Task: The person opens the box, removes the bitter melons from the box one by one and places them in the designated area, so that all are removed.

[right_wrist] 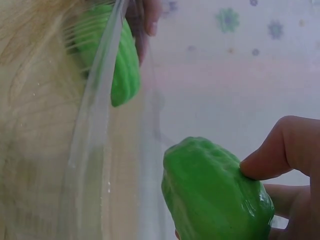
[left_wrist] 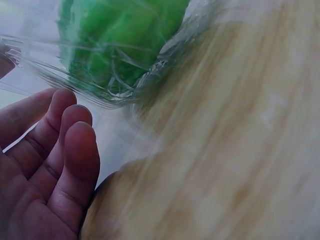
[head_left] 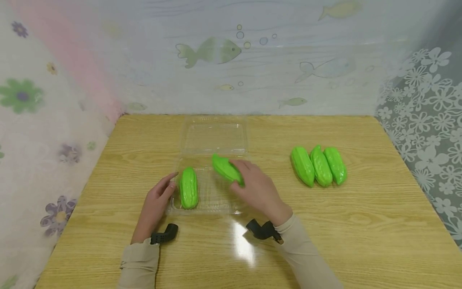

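In the head view my right hand [head_left: 258, 186] grips a glossy, bright green, ridged toy gourd [head_left: 224, 166] with thumb and fingers, tilted above a clear plastic clamshell box [head_left: 213, 206]. The right wrist view shows this gourd [right_wrist: 210, 190] large, thumb and fingers on its side, apart from the box wall [right_wrist: 95, 115]. A second green gourd [head_left: 189, 188] lies lengthwise at the left inside the box. My left hand [head_left: 155, 200] is at the box's left edge; its fingers [left_wrist: 80, 150] look relaxed and touch or nearly touch the plastic rim.
Three similar green gourds [head_left: 319, 166] lie side by side on the wooden table [head_left: 361, 224] at the right. The box's clear lid [head_left: 214, 136] is folded back behind its base. A fish-patterned wall [head_left: 252, 80] borders the table's far side.
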